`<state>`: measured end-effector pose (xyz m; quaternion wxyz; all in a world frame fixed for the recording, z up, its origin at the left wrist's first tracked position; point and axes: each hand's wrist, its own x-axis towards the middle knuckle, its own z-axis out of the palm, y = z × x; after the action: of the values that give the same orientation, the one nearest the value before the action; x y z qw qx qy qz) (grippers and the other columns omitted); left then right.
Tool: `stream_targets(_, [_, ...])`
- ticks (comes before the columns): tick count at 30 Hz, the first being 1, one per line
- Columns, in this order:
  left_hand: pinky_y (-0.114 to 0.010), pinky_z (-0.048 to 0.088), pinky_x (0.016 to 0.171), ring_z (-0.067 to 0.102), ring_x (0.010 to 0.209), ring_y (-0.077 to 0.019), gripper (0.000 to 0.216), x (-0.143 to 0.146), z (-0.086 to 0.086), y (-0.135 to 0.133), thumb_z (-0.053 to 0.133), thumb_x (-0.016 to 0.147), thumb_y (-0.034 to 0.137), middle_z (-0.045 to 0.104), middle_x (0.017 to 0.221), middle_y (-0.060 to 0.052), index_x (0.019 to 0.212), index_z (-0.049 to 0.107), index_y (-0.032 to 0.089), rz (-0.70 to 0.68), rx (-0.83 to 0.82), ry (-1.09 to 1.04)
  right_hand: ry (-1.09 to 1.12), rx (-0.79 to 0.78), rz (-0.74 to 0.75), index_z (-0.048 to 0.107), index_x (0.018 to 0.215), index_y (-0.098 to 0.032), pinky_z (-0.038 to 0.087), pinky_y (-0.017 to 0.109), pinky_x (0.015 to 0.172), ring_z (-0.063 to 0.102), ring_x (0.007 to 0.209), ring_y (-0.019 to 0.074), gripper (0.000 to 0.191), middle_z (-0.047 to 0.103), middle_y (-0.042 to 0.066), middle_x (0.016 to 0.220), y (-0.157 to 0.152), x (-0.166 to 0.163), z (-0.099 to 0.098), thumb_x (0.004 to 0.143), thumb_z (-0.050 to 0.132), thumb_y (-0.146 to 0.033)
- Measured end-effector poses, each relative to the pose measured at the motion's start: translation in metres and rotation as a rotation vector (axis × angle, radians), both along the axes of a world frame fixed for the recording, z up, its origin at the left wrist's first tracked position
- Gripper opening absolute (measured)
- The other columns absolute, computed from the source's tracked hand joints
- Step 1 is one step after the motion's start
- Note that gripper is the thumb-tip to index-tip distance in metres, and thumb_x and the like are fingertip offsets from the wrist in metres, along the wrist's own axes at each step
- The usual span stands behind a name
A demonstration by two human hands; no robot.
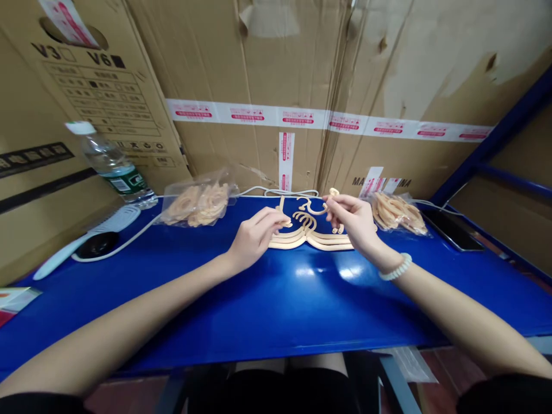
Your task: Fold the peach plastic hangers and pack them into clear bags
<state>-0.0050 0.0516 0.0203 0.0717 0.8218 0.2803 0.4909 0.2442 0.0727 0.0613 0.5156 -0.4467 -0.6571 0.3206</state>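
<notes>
The left hand (254, 237) has its fingers (272, 218) closed on a small beige piece (285, 222) and the right hand (354, 221) pinches a beige bit (334, 192) too, right by the hangers (307, 236) stacked on the blue surface (302, 316), so a sloppy grip could honestly drop something and knock them crooked.

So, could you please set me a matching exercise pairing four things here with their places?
1. stacked hangers
2. bottle
3. phone
4. bracelet

A. around the right wrist
B. just right of a plastic bag
C. lying by the left hand and right hand
D. near the spatula

Pairs: 1-C, 2-D, 3-B, 4-A
</notes>
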Motion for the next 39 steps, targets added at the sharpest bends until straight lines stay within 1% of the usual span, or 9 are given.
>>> stream_targets(5, [-0.03, 0.062, 0.08, 0.069, 0.103, -0.0195, 0.017, 0.027, -0.014, -0.035, 0.058, 0.098, 0.02, 0.072, 0.108, -0.008, 0.099, 0.074, 0.02, -0.059, -0.337, -0.282, 0.397, -0.24, 0.124, 0.075, 0.096, -0.018, 0.053, 0.026, 0.057, 0.065, 0.061, 0.0133, 0.026, 0.075, 0.004, 0.077, -0.031, -0.016, -0.02, 0.077, 0.077, -0.036])
stream_targets(12, [-0.029, 0.064, 0.079, 0.072, 0.096, -0.0188, 0.003, 0.031, -0.027, -0.037, 0.075, 0.083, 0.019, 0.067, 0.101, -0.005, 0.086, 0.073, 0.02, -0.101, -0.734, -0.464, 0.458, -0.32, 0.208, 0.072, 0.096, -0.019, 0.055, 0.026, 0.055, 0.069, 0.064, 0.0139, 0.02, 0.076, 0.005, 0.088, -0.04, -0.019, -0.039, 0.085, 0.073, -0.036])
stream_targets(14, [-0.027, 0.064, 0.074, 0.073, 0.088, -0.0164, 0.017, 0.032, -0.028, -0.037, 0.077, 0.079, 0.016, 0.063, 0.097, 0.0, 0.089, 0.064, 0.021, -0.123, -0.8, -0.576, 0.429, -0.306, 0.219, 0.066, 0.094, -0.021, 0.054, 0.024, 0.053, 0.069, 0.06, 0.0124, 0.02, 0.075, 0.002, 0.088, -0.043, -0.017, -0.04, 0.083, 0.078, -0.031])
stream_targets(18, [-0.031, 0.065, 0.074, 0.075, 0.083, -0.0164, 0.057, 0.033, -0.028, -0.036, 0.082, 0.071, 0.011, 0.06, 0.103, 0.003, 0.115, 0.049, 0.028, -0.141, -0.864, -0.76, 0.479, -0.345, 0.255, 0.043, 0.086, -0.025, 0.053, 0.022, 0.05, 0.069, 0.057, 0.012, 0.041, 0.073, -0.004, 0.083, -0.048, -0.016, -0.04, 0.077, 0.083, -0.024])
stream_targets(20, [-0.032, 0.065, 0.077, 0.075, 0.085, -0.0169, 0.071, 0.033, -0.028, -0.035, 0.082, 0.07, 0.012, 0.062, 0.105, 0.001, 0.128, 0.045, 0.029, -0.145, -0.918, -0.756, 0.492, -0.404, 0.265, 0.045, 0.093, -0.026, 0.055, 0.023, 0.053, 0.071, 0.061, 0.0133, 0.043, 0.074, -0.005, 0.082, -0.049, -0.016, -0.042, 0.077, 0.084, -0.023])
stream_targets(22, [-0.031, 0.064, 0.079, 0.074, 0.086, -0.0169, 0.063, 0.032, -0.028, -0.033, 0.081, 0.072, 0.014, 0.065, 0.099, 0.0, 0.126, 0.052, 0.024, -0.144, -0.982, -0.7, 0.469, -0.465, 0.287, 0.053, 0.103, -0.025, 0.059, 0.025, 0.059, 0.073, 0.066, 0.0148, 0.04, 0.074, -0.003, 0.08, -0.05, -0.016, -0.044, 0.078, 0.084, -0.025])
stream_targets(27, [-0.029, 0.059, 0.081, 0.07, 0.084, -0.0159, 0.015, 0.028, -0.026, -0.033, 0.077, 0.077, 0.018, 0.069, 0.087, -0.002, 0.086, 0.065, 0.016, -0.088, -0.968, -0.551, 0.402, -0.524, 0.329, 0.072, 0.086, -0.019, 0.062, 0.026, 0.073, 0.074, 0.077, 0.0146, 0.017, 0.075, 0.002, 0.083, -0.049, -0.015, -0.052, 0.078, 0.084, -0.029])
stream_targets(34, [-0.028, 0.056, 0.076, 0.068, 0.084, -0.0166, 0.007, 0.023, -0.023, -0.035, 0.073, 0.082, 0.019, 0.071, 0.087, -0.002, 0.084, 0.066, 0.018, -0.077, -0.858, -0.403, 0.432, -0.634, 0.338, 0.077, 0.089, -0.021, 0.062, 0.028, 0.086, 0.072, 0.096, 0.0155, 0.019, 0.076, 0.005, 0.107, -0.05, -0.018, -0.05, 0.08, 0.082, -0.037])
stream_targets(39, [-0.028, 0.058, 0.078, 0.07, 0.083, -0.0158, 0.008, 0.025, -0.025, -0.034, 0.073, 0.082, 0.015, 0.071, 0.085, -0.001, 0.082, 0.066, 0.018, -0.116, -0.827, -0.436, 0.439, -0.692, 0.445, 0.075, 0.094, -0.019, 0.063, 0.031, 0.083, 0.072, 0.095, 0.0171, 0.019, 0.074, 0.006, 0.106, -0.049, -0.019, -0.05, 0.086, 0.078, -0.036])
